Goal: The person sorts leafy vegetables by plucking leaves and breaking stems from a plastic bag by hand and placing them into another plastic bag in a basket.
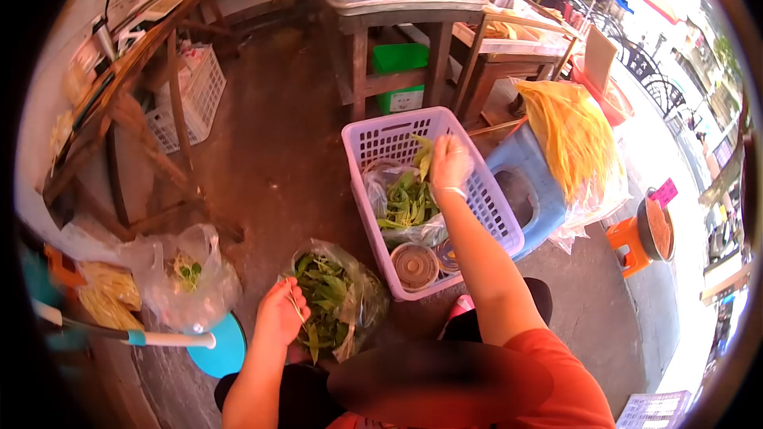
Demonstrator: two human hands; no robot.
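Now our right hand is at the purple basket, and its fingers are closed on a small bunch of green leaves. Near that bunch, inside the basket, a see-through bag holds a lot more green leaves. A round brown tub sits in the basket too, at the end near us.

Our left hand is curled around a few thin stems. It is at the left edge of a big clear sack full of leaves, and we can't tell if it touches the sack. That sack sits on the floor, to the left of the basket.

Further left, we see a white plastic bag with a bit of green in it, close to a blue-green disc. On the right, we see a blue stool next to a bag of yellow strips.
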